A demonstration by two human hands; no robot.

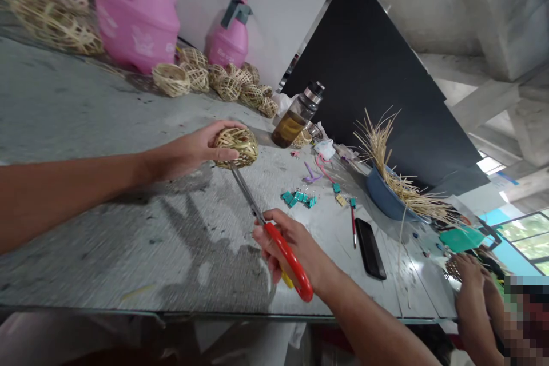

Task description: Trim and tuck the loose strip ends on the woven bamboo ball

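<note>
My left hand [195, 147] grips a small woven bamboo ball [238, 146] just above the grey table [86, 126]. My right hand [295, 249] holds red-handled scissors [274, 229] near the table's front edge. The scissor blades point up and away, and their tips reach the underside of the ball. Whether the blades are apart is too small to tell.
Several woven balls [214, 80] and two pink spray jugs [137, 17] line the far edge. A bottle of brown liquid [295, 117], teal binder clips [298, 197], a pen [353, 220], a black phone [370, 249] and a blue bowl of bamboo strips [388, 197] lie to the right. Another person's hands [474, 280] work at the right corner.
</note>
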